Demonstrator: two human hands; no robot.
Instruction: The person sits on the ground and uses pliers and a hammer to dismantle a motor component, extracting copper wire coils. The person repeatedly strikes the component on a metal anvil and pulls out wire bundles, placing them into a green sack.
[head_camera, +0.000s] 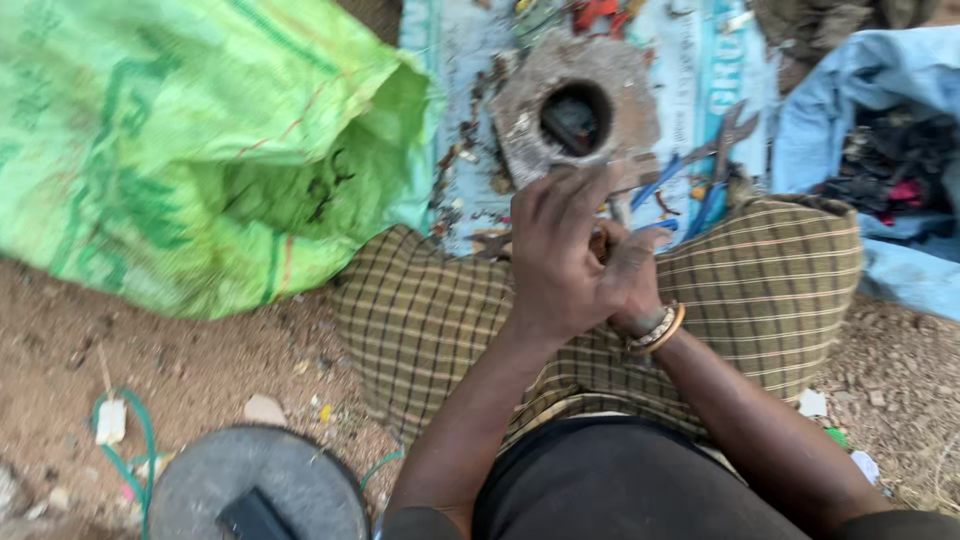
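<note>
Small brown object (599, 243) between both hands; left hand (555, 255) fingers curled over; right hand (632, 280) pinching.

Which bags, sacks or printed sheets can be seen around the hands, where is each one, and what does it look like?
Green woven sack: upper left on the ground, mouth open toward the hands, darker green print.
Printed sheet: top centre under the scrap, white and blue.
Light blue sack: upper right, open, dark scrap inside.
No screens or signs show.
</note>
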